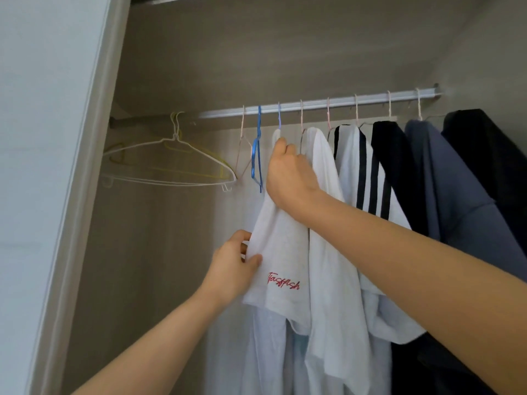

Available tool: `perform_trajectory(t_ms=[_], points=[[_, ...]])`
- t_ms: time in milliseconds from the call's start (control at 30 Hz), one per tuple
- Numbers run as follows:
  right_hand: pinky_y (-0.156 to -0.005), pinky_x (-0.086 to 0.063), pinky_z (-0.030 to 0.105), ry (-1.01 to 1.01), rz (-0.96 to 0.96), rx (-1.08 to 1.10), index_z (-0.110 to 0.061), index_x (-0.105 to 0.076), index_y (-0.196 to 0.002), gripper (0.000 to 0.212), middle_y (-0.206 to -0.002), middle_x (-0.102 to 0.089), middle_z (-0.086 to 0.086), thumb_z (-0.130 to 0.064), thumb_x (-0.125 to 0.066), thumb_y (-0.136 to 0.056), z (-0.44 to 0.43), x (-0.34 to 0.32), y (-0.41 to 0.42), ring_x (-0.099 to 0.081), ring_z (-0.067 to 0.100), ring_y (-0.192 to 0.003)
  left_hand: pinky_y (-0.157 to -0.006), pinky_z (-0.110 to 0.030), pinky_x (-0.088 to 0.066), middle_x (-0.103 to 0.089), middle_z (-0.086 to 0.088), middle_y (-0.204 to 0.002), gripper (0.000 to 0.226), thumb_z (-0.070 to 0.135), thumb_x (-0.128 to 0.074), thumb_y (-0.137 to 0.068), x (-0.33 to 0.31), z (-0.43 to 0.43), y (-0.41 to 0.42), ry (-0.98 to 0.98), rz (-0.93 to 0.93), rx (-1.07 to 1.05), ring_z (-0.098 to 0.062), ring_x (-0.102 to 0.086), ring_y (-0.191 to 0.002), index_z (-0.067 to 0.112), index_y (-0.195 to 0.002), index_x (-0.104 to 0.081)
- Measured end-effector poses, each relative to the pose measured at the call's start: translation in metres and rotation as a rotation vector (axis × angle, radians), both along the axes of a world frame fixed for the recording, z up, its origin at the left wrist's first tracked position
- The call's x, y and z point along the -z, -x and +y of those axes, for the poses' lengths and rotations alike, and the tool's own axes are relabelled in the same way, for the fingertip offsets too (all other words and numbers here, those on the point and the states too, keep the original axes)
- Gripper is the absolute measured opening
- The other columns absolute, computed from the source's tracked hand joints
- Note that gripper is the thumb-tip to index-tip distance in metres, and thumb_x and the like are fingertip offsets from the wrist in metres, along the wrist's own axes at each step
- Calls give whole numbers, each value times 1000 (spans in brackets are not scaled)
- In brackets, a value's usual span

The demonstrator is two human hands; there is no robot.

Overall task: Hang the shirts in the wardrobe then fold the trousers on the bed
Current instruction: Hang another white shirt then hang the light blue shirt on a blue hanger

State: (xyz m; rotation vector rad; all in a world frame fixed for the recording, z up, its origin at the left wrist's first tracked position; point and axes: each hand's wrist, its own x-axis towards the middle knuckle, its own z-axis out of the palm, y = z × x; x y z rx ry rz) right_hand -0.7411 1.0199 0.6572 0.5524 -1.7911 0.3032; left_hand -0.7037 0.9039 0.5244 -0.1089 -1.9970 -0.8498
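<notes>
1. Red-script shirt (281,252): centre frame, hangs on the rail (313,105) from a lilac hook (279,116) at its 12 o'clock. Hanger shoulders hidden under cloth + R hand.
2. R hand (288,172): just above centre, fingers curled round the shirt's top right below the hook. Fingertips are behind the cloth, so can't tell if they catch hanger wire too.
3. L hand (233,263): approx 7 o'clock of centre, thumb + fingers in a narrow pinch on the sleeve's left edge. Fingers partly hidden by fabric.
4. Red cursive script on the sleeve is hard to read.
5. Shirt's lower body is cut off by the bottom edge at 6 o'clock.
6. Toward 3 o'clock, packed touching: plain white shirt (328,223), striped shirt (362,172), black shirt (396,166), blue-grey shirt (445,195), then a dark garment (490,155) cut off by the right edge.
7. Toward 9 o'clock: bare blue hanger (256,155) seen edge-on, w/ a faint pale one beside it. Further, at 10 o'clock, white wire hanger (171,178) + yellow hanger (182,151) overlap in shade.
8. Rail's left end is lost in shadow.
9. Wardrobe frame (71,195) fills the 9 o'clock edge.
</notes>
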Motion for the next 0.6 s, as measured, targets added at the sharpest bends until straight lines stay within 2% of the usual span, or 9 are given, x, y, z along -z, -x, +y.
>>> perform_trajectory(t_ms=[67,133,267,367,467,600], points=[[-81,-44,31,-27,-18,-14,5,-23,-142,61,-129,-46,21,-5,-52,-90,8,19,-13,-53,31,-108,-73,-27,-54,-68,2,-93,20,11,-61,-91,12,1,-11,7,-1,-34,-14,-65,-83,21,-108,-59],[-74,-40,31,-49,-59,-49,2,-29,-137,53,-128,-44,19,-5,-52,-90,17,39,-28,-51,31,-108,-71,-30,-56,-69,1,-92,17,12,-61,-91,23,2,-23,12,-3,-52,-15,-65,-81,20,-106,-60],[-67,-30,34,-154,-66,-43,-3,-40,-124,40,-122,-44,14,-5,-51,-85,34,83,-53,-48,32,-105,-63,-13,-50,-68,5,-92,16,13,-61,-92,44,9,-52,27,-12,-84,-10,-65,-79,23,-104,-60],[-60,-29,36,-179,3,-79,-3,-52,-105,34,-100,-55,15,-4,-63,-73,40,122,-61,-54,36,-88,-74,-26,-55,-68,6,-93,15,18,-61,-94,59,14,-77,61,-26,-134,-10,-66,-80,23,-107,-60],[-56,-38,37,-191,38,-144,-2,-57,-92,34,-85,-57,15,-2,-70,-61,45,162,-70,-56,36,-75,-77,-37,-56,-67,8,-94,21,22,-57,-95,81,19,-109,160,-40,-231,-10,-64,-81,21,-116,-59],[-72,-47,43,-244,36,-215,0,-59,-110,40,-97,-60,17,-11,-65,-72,52,214,-90,-57,39,-92,-74,-42,-55,-67,6,-93,25,23,-54,-97,116,26,-154,396,-44,-377,-19,-65,-84,19,-122,-55]])
